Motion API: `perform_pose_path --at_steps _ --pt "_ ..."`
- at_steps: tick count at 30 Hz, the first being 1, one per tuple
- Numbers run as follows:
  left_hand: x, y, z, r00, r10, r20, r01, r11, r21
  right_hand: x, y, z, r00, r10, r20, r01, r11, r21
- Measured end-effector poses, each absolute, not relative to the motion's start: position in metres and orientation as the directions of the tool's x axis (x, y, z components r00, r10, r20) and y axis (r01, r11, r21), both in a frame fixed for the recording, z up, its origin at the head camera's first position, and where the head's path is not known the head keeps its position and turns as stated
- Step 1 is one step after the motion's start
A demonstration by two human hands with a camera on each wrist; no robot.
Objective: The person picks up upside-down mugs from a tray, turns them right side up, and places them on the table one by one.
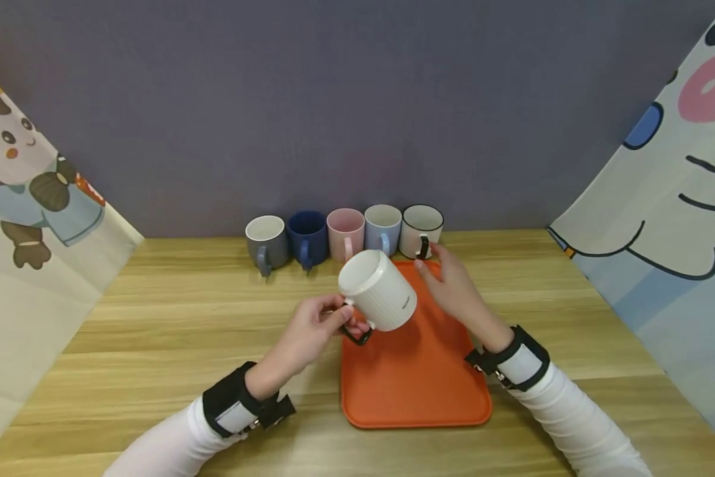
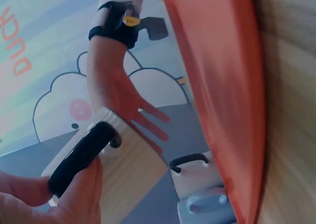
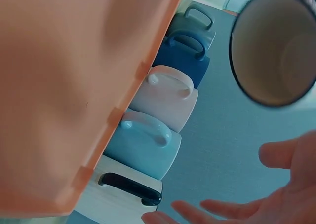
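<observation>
I've got the flat orange plastic tray (image 1: pixel 417 377) lying bare on the wooden table (image 1: pixel 154 318), with five ceramic mugs (image 1: pixel 345 233) lined up behind it against the wall. My left hand (image 1: pixel 309 334) pinches the black handle of a ribbed white ceramic mug (image 1: pixel 380 290), tilted above the tray, nothing set down yet. My right hand (image 1: pixel 452 286) hovers just beside it, fingers spread, holding nothing.

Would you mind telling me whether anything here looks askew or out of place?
Only the white ribbed mug: the left hand holds it by its black handle, tipped over above the orange tray, base towards the camera. The five mugs by the wall stand upright in a row. Nothing is spilled.
</observation>
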State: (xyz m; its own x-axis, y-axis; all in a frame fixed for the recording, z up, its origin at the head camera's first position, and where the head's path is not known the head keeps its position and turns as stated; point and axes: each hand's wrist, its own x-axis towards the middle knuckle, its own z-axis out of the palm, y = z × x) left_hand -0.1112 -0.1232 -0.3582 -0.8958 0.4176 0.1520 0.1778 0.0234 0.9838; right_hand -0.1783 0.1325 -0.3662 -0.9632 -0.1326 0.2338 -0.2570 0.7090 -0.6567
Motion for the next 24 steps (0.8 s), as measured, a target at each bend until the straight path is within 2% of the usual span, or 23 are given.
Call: perform_pose_path --at_steps 9,18,24 --pt "-0.126 -0.107 -0.349 -0.925 0.291 0.243 0.225 -0.095 0.970 -0.168 0.130 -0.361 -0.958 -0.107 0.266 -0.264 0.689 -0.675" --pt "-0.144 -0.090 -0.348 -0.931 0.164 0.325 0.298 -0.170 0.939 -0.152 0.119 -0.359 -0.958 -0.136 0.250 -0.276 0.668 -0.691" --pt "-0.153 -0.082 -0.344 -0.921 0.125 0.369 0.337 -0.223 0.915 -0.145 0.113 -0.357 -0.957 -0.173 0.234 -0.289 0.665 -0.688"
